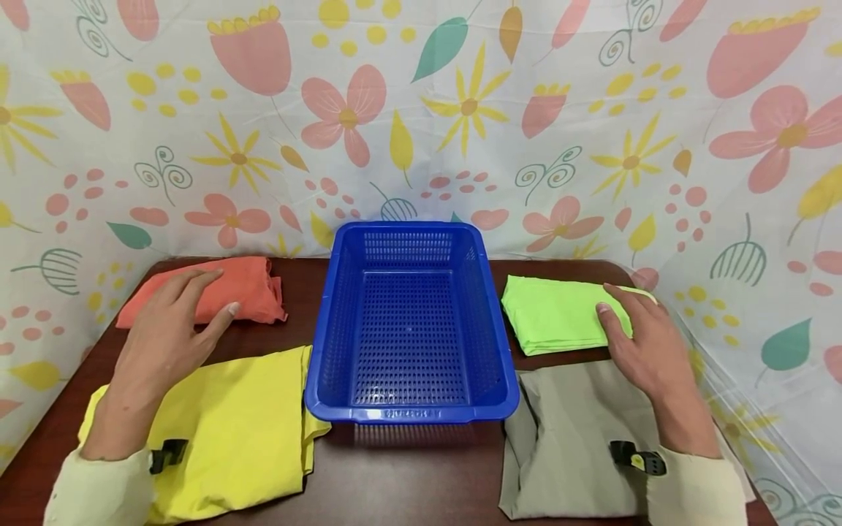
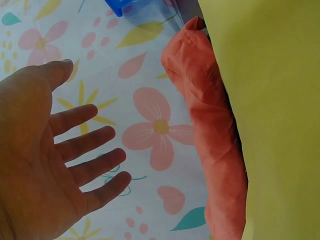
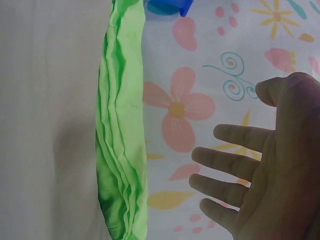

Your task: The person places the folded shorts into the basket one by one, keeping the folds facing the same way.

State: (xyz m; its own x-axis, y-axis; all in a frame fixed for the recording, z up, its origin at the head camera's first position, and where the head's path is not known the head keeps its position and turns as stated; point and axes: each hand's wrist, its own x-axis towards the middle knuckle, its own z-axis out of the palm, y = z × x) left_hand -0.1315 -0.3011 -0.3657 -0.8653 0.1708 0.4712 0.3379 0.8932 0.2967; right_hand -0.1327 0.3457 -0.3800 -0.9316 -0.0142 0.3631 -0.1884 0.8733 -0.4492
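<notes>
My left hand [image 1: 164, 329] hovers over the folded red cloth [image 1: 243, 292] at the back left, its fingers spread and relaxed. In the left wrist view, a gap shows between that hand [image 2: 55, 155] and the red cloth [image 2: 205, 125]. At the back right, my right hand [image 1: 647, 336] is held above the folded bright green cloth [image 1: 559, 314]. The right wrist view shows its fingers apart and holding nothing, with the green cloth [image 3: 122, 115] off to the side. Nearer me lie a folded yellow cloth [image 1: 237, 431] on the left and a folded grey cloth [image 1: 585, 438] on the right.
A blue plastic basket [image 1: 411, 415] with perforated walls stands mid-table between the cloths; nothing lies in it. The dark brown tabletop [image 1: 401, 482] ends at the back against a white curtain [image 1: 421, 175] printed with flowers and leaves.
</notes>
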